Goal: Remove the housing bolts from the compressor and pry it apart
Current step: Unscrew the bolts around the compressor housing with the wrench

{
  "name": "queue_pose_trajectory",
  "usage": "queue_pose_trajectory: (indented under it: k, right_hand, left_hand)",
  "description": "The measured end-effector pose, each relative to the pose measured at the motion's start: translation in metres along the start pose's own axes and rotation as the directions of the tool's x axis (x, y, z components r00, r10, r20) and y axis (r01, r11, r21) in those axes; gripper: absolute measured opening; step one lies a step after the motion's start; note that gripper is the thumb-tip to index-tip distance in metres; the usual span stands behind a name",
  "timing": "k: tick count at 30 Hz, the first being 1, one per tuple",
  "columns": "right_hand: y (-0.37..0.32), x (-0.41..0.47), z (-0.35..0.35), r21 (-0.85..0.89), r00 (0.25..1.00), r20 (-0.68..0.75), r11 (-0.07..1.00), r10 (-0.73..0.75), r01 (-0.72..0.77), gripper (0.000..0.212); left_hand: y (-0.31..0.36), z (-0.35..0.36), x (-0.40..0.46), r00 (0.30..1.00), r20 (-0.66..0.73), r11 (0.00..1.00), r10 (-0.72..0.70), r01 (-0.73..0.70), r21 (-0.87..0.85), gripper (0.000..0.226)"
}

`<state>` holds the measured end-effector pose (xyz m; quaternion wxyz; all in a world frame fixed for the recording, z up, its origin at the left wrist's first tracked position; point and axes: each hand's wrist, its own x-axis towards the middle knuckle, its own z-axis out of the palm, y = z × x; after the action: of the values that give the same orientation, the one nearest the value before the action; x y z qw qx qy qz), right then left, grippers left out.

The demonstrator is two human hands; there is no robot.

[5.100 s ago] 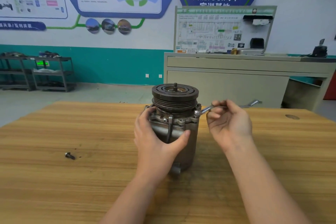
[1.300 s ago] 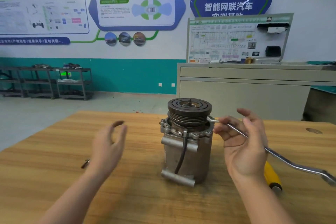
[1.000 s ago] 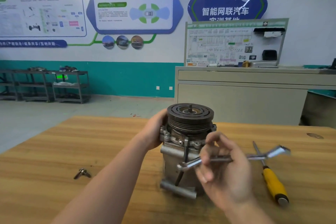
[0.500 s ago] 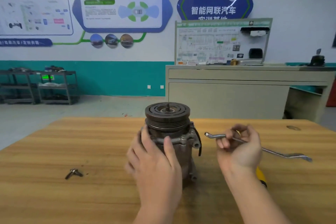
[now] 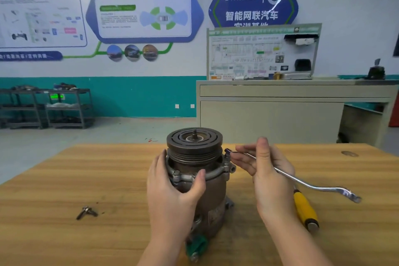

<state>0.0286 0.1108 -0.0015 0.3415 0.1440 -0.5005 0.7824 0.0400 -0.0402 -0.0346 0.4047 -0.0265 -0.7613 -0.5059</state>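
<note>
The grey metal compressor (image 5: 213, 192) stands upright in the middle of the wooden table (image 5: 64, 179), its dark grooved pulley on top. My left hand (image 5: 174, 192) wraps around the housing's left front, thumb on the flange. My right hand (image 5: 265, 170) holds a bent silver wrench (image 5: 319, 189) near its ring end. That end sits just above a bolt on the flange's right side. Two removed bolts (image 5: 86, 212) lie together on the table at the left.
A yellow-handled screwdriver (image 5: 305, 209) lies on the table right of the compressor, partly behind my right wrist. A green tag hangs at the compressor's base near the front. Beyond the table stand a grey workbench (image 5: 280, 112) and metal shelves at far left.
My left hand has turned the compressor and now grips its left front. My right hand has brought the wrench's ring end up to the flange's right side.
</note>
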Motion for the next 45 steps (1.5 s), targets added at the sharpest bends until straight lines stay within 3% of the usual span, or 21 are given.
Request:
queue_pose_trajectory:
  k: [9,14,17,21,25,28,30,32,33,36,40,43,45]
  right_hand:
    - [-0.008,-0.003,0.005,-0.309,0.990,0.076,0.941,-0.121,0.138,0.027]
    - [-0.020,-0.003,0.022,-0.554,0.991,0.050,0.821,-0.128,0.134,0.023]
    - [-0.018,-0.010,0.035,-0.621,0.992,-0.038,0.781,-0.122,0.072,0.018]
    - [-0.010,-0.012,0.044,-0.565,0.967,-0.214,0.825,-0.139,-0.006,0.021]
    - [-0.015,-0.006,0.032,-0.363,0.964,-0.265,0.925,0.008,-0.107,0.023]
    - [-0.018,0.022,0.010,-0.146,0.931,-0.202,0.931,0.304,-0.335,0.026]
    - [-0.017,0.042,0.000,0.030,0.809,-0.092,0.814,0.580,-0.580,0.023]
    - [-0.010,0.055,-0.001,-0.016,0.682,0.007,0.682,0.731,-0.731,0.019]
    - [-0.005,0.061,-0.001,-0.091,0.656,0.015,0.654,0.755,-0.751,0.020]
    - [0.007,0.075,0.006,-0.221,0.682,-0.005,0.665,0.731,-0.714,0.025]
    - [0.002,0.077,0.003,0.134,0.673,0.179,0.660,0.717,-0.739,0.022]
    - [-0.013,0.068,-0.008,0.352,0.864,0.073,0.797,0.499,-0.490,0.021]
    - [-0.021,0.054,-0.014,0.307,0.968,-0.068,0.928,0.241,-0.209,0.016]
  left_hand:
    - [-0.006,0.004,-0.001,0.998,-0.066,0.997,-0.017,0.012,-0.071,0.100]
    - [-0.010,0.004,-0.002,0.997,-0.079,0.994,-0.007,-0.002,-0.110,0.084]
    - [-0.018,0.003,-0.002,0.999,-0.038,0.992,-0.021,0.016,-0.122,0.092]
    - [-0.026,-0.001,-0.001,1.000,-0.004,0.994,-0.010,0.010,-0.112,0.089]
    - [-0.024,0.001,-0.003,0.994,-0.021,0.974,-0.104,0.098,-0.203,0.089]
    - [-0.026,0.001,0.006,0.991,0.046,0.955,-0.129,0.137,-0.262,0.088]
    - [-0.032,0.000,0.016,0.983,0.139,0.946,-0.120,0.155,-0.283,0.074]
    - [-0.037,-0.001,0.025,0.970,0.222,0.936,-0.102,0.169,-0.310,0.067]
    - [-0.039,-0.001,0.027,0.966,0.244,0.932,-0.091,0.168,-0.320,0.063]
    - [-0.042,0.000,0.032,0.964,0.253,0.922,-0.083,0.171,-0.348,0.056]
    - [-0.046,0.001,0.033,0.962,0.265,0.911,-0.068,0.168,-0.377,0.060]
    - [-0.046,-0.002,0.033,0.958,0.282,0.901,-0.056,0.170,-0.399,0.060]
    - [-0.046,-0.003,0.032,0.952,0.305,0.902,-0.039,0.164,-0.398,0.062]
